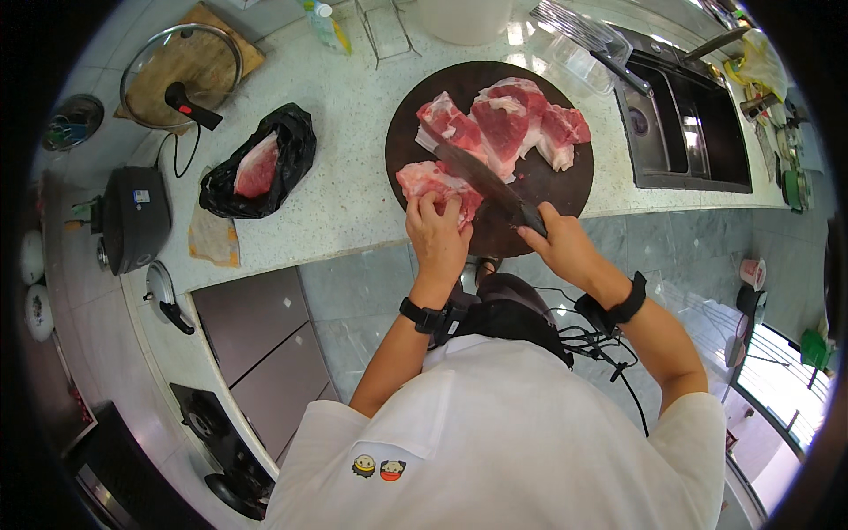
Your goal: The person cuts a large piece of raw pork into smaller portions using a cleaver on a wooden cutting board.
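Several cuts of raw meat lie on a dark round cutting board (411, 126) at the counter's front edge. With its fingers bent over the near piece of meat (430, 177), my left hand (438, 222) presses it on the board. My right hand (563, 242) grips the handle of a kitchen knife (487, 180), whose blade points up and left. The blade lies between the near piece and the larger meat cuts (510, 119) behind it; whether its edge touches meat I cannot tell. Part of the near piece is hidden under my left fingers.
Left on the counter (351, 165), a black plastic bag (298, 132) holds more meat beside a cloth (211, 238). A glass lid (142, 86) rests by a wooden board (248, 56). Right are a double sink (692, 126), a clear container (580, 63) and another black-handled utensil (623, 74).
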`<state>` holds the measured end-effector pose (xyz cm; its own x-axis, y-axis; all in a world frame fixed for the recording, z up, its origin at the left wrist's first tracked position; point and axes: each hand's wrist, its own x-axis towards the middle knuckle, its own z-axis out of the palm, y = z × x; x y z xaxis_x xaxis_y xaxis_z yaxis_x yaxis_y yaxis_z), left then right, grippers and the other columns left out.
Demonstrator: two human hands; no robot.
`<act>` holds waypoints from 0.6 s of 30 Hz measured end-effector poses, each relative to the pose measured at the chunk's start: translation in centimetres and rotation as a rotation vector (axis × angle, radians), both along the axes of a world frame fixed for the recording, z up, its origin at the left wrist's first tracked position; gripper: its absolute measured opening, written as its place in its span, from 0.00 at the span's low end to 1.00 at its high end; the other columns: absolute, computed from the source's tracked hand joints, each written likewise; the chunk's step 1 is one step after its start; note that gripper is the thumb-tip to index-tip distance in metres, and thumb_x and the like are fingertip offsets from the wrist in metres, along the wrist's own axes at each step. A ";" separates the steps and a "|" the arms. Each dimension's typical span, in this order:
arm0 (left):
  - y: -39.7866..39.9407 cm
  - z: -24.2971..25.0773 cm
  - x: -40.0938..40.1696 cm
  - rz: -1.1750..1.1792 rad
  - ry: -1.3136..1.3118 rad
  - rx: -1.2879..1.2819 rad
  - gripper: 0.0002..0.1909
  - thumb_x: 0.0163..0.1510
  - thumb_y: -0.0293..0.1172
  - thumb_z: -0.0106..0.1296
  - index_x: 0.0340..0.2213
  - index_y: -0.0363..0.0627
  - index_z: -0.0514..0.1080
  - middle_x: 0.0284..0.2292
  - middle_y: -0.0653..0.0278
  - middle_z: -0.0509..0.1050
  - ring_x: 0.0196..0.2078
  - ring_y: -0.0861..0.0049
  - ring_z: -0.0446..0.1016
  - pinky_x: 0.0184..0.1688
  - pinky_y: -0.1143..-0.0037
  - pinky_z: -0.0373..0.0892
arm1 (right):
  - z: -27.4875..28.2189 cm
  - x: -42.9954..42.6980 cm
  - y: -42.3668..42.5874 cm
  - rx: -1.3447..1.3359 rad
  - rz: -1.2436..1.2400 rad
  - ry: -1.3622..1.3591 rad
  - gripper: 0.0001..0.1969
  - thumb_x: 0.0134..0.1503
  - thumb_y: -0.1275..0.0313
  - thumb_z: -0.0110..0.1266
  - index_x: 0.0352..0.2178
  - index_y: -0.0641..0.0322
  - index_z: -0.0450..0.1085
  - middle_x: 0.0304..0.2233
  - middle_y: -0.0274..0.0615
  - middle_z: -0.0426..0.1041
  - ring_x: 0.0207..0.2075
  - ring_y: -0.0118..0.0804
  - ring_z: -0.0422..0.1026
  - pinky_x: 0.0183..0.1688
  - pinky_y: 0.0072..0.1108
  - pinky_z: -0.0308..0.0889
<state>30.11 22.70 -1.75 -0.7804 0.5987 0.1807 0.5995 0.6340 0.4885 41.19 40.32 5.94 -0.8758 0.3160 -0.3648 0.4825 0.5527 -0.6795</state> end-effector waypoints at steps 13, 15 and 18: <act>-0.1 0.0 -0.1 -0.031 0.006 0.044 0.23 0.40 0.28 0.63 0.42 0.45 0.72 0.43 0.52 0.65 0.52 0.48 0.59 0.56 0.56 0.58 | 0.4 0.9 -1.2 0.041 0.059 -0.014 0.17 0.58 0.65 0.54 0.30 0.70 0.58 0.20 0.63 0.71 0.26 0.65 0.71 0.29 0.43 0.66; -0.1 0.1 -0.1 -0.028 0.010 0.038 0.23 0.40 0.28 0.63 0.42 0.45 0.73 0.43 0.52 0.64 0.52 0.47 0.59 0.56 0.56 0.58 | 0.6 0.9 -1.2 0.060 0.089 -0.037 0.17 0.58 0.66 0.53 0.30 0.71 0.58 0.20 0.63 0.71 0.26 0.64 0.72 0.28 0.43 0.66; -0.1 0.1 -0.2 -0.025 0.009 0.040 0.24 0.39 0.28 0.63 0.42 0.45 0.73 0.43 0.52 0.64 0.52 0.47 0.59 0.56 0.56 0.58 | 0.3 -0.5 -1.2 -0.014 0.097 0.027 0.16 0.59 0.67 0.52 0.30 0.72 0.58 0.20 0.63 0.71 0.25 0.63 0.73 0.27 0.41 0.67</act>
<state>29.90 22.65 -1.69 -0.7636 0.6100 0.2115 0.6191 0.5989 0.5079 40.74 39.15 6.20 -0.9116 0.2240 -0.3446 0.4085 0.5868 -0.6991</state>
